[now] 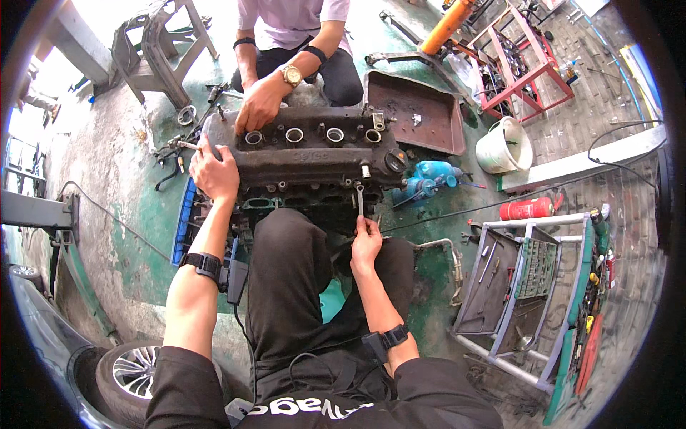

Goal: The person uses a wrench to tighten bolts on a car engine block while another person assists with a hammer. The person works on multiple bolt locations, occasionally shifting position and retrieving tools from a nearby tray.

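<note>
In front of my knees sits a dark, greasy engine with its valve cover (304,159) on top, a row of round holes along it. My right hand (366,244) grips a combination wrench (360,201) by its lower end. The wrench's upper end meets a fastener at the cover's near edge, right of centre. My left hand (214,174) rests against the cover's left end, fingers apart. Across the engine, a co-worker's hand (260,105) reaches down to the cover's far side; its fingertips are partly hidden. A black oil filler cap (394,161) is at the cover's right end.
Behind the engine lies a brown metal tray (421,118). To the right are blue bottles (432,176), a white bucket (504,146), a red fire extinguisher (529,208) and a tool cart (525,275). A plastic stool (158,53) stands far left; a car wheel (133,379) is near left.
</note>
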Motion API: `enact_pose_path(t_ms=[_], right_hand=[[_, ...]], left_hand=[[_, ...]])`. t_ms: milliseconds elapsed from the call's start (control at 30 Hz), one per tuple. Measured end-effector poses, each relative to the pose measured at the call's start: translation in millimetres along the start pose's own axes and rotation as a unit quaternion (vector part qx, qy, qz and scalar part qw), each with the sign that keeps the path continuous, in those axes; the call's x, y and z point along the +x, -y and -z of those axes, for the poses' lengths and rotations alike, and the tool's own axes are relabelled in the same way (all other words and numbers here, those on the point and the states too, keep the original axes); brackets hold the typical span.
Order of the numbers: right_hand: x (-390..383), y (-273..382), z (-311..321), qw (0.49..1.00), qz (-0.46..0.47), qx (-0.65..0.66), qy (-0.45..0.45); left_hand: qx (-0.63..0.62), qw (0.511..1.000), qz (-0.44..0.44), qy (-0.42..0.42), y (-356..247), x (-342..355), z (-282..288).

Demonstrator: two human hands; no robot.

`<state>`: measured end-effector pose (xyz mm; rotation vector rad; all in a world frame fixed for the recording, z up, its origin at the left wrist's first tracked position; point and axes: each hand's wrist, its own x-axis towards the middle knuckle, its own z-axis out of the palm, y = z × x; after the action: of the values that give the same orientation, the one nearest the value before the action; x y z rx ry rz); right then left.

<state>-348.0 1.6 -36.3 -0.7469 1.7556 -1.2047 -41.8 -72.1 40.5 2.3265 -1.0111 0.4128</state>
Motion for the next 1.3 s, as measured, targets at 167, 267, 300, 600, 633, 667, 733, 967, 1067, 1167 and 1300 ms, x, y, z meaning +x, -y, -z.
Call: enact_pose_path(t_ms=[167, 267, 300, 600, 633, 667, 733, 967, 1067, 1167, 1300], right_hand=[[7.2, -4.8, 2.2, 0.993, -0.107, 0.038, 0.030], [21.7, -1.4, 12.7, 0.997, -0.056, 0.020, 0.056], [31.6, 4.6, 21.1, 0.994, 0.002, -0.092, 0.050], [92.3, 138.1, 43.3, 0.722, 0.461, -0.501, 0.120], [89.7, 149.3, 38.1, 0.679, 0.499, -0.525, 0.119], [86.5, 158.2, 33.0, 0.643, 0.546, -0.520, 0.132], [78.4, 168.8, 26.0, 0.559, 0.604, -0.548, 0.149], [44.7, 128.7, 40.6, 0.856, 0.370, -0.337, 0.130], [28.1, 91.0, 38.1, 0.983, 0.110, -0.128, 0.070], [24.6, 81.5, 16.3, 0.971, 0.142, -0.191, 0.040], [29.8, 64.5, -16.0, 0.948, 0.166, -0.262, 0.068]], left_hand=[[0.001, 1.000, 0.001, 0.004, 1.0, -1.1, -1.1], [0.000, 1.000, 0.004, 0.002, 0.4, -0.4, -1.4], [0.002, 1.000, 0.005, 0.003, 0.3, -0.2, -1.4], [0.011, 1.000, -0.011, -0.016, 0.9, -0.6, -2.1], [0.007, 1.000, -0.001, -0.002, 0.4, -0.2, -1.6], [0.006, 1.000, 0.000, 0.000, -0.2, -0.4, -0.9], [0.003, 1.000, -0.001, 0.000, -1.5, 0.2, 0.6], [0.010, 0.998, -0.028, -0.049, 0.9, -1.8, -1.4], [0.017, 0.996, -0.066, -0.065, 5.0, -4.0, -6.5], [0.113, 0.987, -0.073, -0.085, 3.2, -3.4, -1.4], [-0.050, 0.998, -0.016, -0.044, 0.8, 0.0, 3.6]])
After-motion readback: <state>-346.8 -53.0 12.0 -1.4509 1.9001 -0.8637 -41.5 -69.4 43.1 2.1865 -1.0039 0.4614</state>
